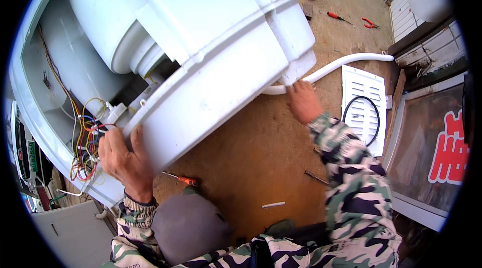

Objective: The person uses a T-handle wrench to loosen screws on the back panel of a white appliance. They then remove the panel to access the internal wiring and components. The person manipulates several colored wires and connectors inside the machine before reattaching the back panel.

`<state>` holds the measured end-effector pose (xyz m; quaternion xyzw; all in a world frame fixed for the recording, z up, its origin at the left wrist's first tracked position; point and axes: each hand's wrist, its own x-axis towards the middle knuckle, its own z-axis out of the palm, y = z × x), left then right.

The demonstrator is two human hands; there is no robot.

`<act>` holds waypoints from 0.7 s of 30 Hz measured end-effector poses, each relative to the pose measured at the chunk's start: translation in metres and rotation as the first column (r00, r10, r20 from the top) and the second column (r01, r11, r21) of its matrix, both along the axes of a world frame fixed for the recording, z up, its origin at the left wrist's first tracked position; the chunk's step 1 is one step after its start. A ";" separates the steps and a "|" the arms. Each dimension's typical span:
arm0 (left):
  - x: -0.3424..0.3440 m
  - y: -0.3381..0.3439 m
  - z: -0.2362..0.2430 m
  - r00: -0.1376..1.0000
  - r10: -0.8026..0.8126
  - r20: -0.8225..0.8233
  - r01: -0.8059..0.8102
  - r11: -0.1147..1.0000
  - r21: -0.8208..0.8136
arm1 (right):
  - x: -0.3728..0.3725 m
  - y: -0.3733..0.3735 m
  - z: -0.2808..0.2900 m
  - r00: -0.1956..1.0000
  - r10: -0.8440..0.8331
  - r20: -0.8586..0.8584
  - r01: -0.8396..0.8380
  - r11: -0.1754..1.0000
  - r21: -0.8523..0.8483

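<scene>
A big white machine is filling my view from 8 o'clock round past 12, its top being cut off by the round rim, its long lower edge running from 8 up to 2. The brown floor is lying open below that edge, leaving room around 5 and 6 o'clock. At 10, inside the machine's opening, a pale rounded tub is showing, its lower part disappearing into shadow. At 3, a slatted white panel is carrying a black ring. A white hose is curving out toward 2, partly hiding beneath the machine's corner. Near 9, coloured wires are tangling inside the opening, some passing behind my fingers. My left hand, at 8, is pinching the machine's rim between thumb and curled fingers. My right hand, between 2 and 3, is reaching the corner beside the hose; I cannot tell whether its blurred fingertips are pinching or only pressing. Red pliers are lying at 2.
</scene>
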<state>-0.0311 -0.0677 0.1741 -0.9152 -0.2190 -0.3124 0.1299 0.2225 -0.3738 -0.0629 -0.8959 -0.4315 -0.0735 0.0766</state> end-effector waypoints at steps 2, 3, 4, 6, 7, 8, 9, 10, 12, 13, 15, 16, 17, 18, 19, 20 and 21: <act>0.001 0.004 -0.004 0.999 -0.037 0.011 0.037 0.999 -0.004 | 0.015 0.052 -0.027 0.996 -0.082 0.031 0.086 0.983 -0.162; 0.003 0.002 -0.004 0.998 -0.058 0.008 0.059 0.998 -0.001 | 0.022 0.065 -0.035 0.993 -0.122 -0.010 0.116 0.969 -0.220; 0.001 -0.001 -0.004 0.998 -0.054 -0.007 0.054 0.999 0.005 | 0.026 0.082 -0.046 0.990 -0.130 -0.057 0.110 0.956 -0.270; -0.004 -0.003 -0.005 0.997 -0.064 -0.049 0.064 0.998 -0.017 | 0.029 0.098 -0.060 0.981 -0.133 -0.143 0.080 0.942 -0.325; -0.006 0.000 -0.008 0.995 -0.072 -0.064 0.068 0.996 -0.061 | 0.025 0.096 -0.063 0.977 -0.115 -0.182 0.048 0.941 -0.335; -0.010 -0.002 -0.004 0.994 -0.064 -0.090 0.056 0.994 -0.098 | 0.017 0.094 -0.062 0.968 -0.074 -0.240 -0.007 0.947 -0.321; -0.009 0.000 -0.007 0.993 -0.076 -0.085 0.063 0.987 -0.149 | 0.012 0.079 -0.054 0.953 -0.050 -0.298 -0.048 0.949 -0.313; -0.008 0.002 -0.004 0.990 -0.106 -0.095 0.089 0.983 -0.163 | 0.006 0.060 -0.044 0.931 -0.031 -0.364 -0.089 0.947 -0.309; -0.007 0.000 0.002 0.984 -0.142 -0.108 0.114 0.966 -0.232 | 0.000 0.005 -0.021 0.870 -0.021 -0.493 -0.178 0.918 -0.353; -0.009 0.001 0.006 0.978 -0.156 -0.139 0.116 0.960 -0.256 | 0.003 -0.024 -0.006 0.858 -0.022 -0.512 -0.226 0.881 -0.417; -0.007 -0.001 0.011 0.974 -0.161 -0.162 0.100 0.938 -0.332 | 0.029 -0.112 0.001 0.939 0.165 -0.301 -0.296 0.834 -0.465; -0.006 -0.001 0.016 0.971 -0.176 -0.163 0.104 0.922 -0.373 | 0.052 -0.177 -0.017 0.978 0.124 -0.166 -0.199 0.777 -0.598; -0.005 0.001 0.017 0.964 -0.191 -0.185 0.104 0.912 -0.397 | 0.078 -0.241 -0.030 0.997 0.024 -0.077 -0.067 0.779 -0.623; -0.005 0.002 0.020 0.955 -0.194 -0.224 0.087 0.906 -0.414 | 0.099 -0.264 0.000 0.989 0.026 -0.144 -0.123 0.686 -0.717; -0.003 0.007 0.010 0.942 -0.224 -0.251 0.093 0.891 -0.444 | 0.102 -0.271 0.024 0.993 -0.057 -0.102 -0.054 0.555 -0.830; -0.005 0.009 0.012 0.929 -0.255 -0.269 0.093 0.863 -0.496 | 0.104 -0.257 0.057 0.992 -0.089 -0.089 -0.042 0.438 -0.898; -0.007 0.011 0.011 0.914 -0.289 -0.283 0.093 0.832 -0.547 | 0.113 -0.265 0.056 0.967 -0.179 -0.180 -0.104 0.366 -0.925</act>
